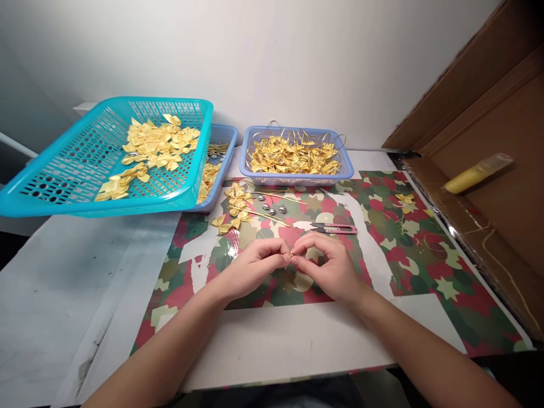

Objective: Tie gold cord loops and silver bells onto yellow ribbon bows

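My left hand (259, 263) and my right hand (329, 263) meet fingertip to fingertip above the patterned mat. Between them, both pinch a small gold-coloured piece (291, 255); most of it is hidden by the fingers, so its kind is unclear. Just beyond my left hand lie several yellow ribbon bows (238, 204). Several small silver bells (272, 211) are scattered beside the bows, with gold cords (278, 219) stretched across the mat near them. A pair of thread snips (340, 228) with a pink handle rests behind my right hand.
A turquoise basket (106, 211) of yellow bows stands at left, overlapping a blue basket (229, 153). Another blue basket (297, 180) at the back holds bows with gold cord loops. Cardboard (488, 113) walls the right side, with a yellow tube-shaped object (471, 174) against it.
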Action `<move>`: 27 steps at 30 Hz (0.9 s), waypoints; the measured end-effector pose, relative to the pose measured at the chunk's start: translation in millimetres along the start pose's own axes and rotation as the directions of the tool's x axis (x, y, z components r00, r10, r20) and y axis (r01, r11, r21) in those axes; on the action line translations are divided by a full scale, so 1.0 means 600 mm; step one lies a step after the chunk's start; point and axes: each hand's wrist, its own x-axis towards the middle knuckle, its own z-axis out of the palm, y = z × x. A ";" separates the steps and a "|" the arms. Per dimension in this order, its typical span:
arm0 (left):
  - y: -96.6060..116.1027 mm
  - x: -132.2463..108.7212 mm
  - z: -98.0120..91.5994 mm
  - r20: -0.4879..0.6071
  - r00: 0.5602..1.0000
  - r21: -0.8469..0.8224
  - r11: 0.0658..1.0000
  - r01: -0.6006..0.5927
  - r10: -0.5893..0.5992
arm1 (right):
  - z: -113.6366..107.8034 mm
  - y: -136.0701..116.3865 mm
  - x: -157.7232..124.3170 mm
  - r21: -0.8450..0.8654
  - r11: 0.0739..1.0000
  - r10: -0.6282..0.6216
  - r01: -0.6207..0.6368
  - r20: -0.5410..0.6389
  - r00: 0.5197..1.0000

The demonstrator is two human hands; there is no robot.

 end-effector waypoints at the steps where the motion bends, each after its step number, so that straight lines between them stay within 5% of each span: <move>1: 0.001 0.000 -0.001 0.007 1.000 -0.001 1.000 0.005 -0.005 | 0.000 0.000 0.000 -0.010 1.000 -0.006 0.006 0.008 1.000; 12: 0.002 0.001 -0.002 0.027 1.000 0.040 0.999 0.011 -0.012 | -0.003 0.009 0.003 -0.236 0.945 -0.204 0.227 0.119 0.972; 27: 0.001 0.003 -0.002 0.006 1.000 0.053 0.998 0.019 -0.019 | -0.004 0.007 0.005 -0.287 0.907 -0.263 0.307 0.180 0.948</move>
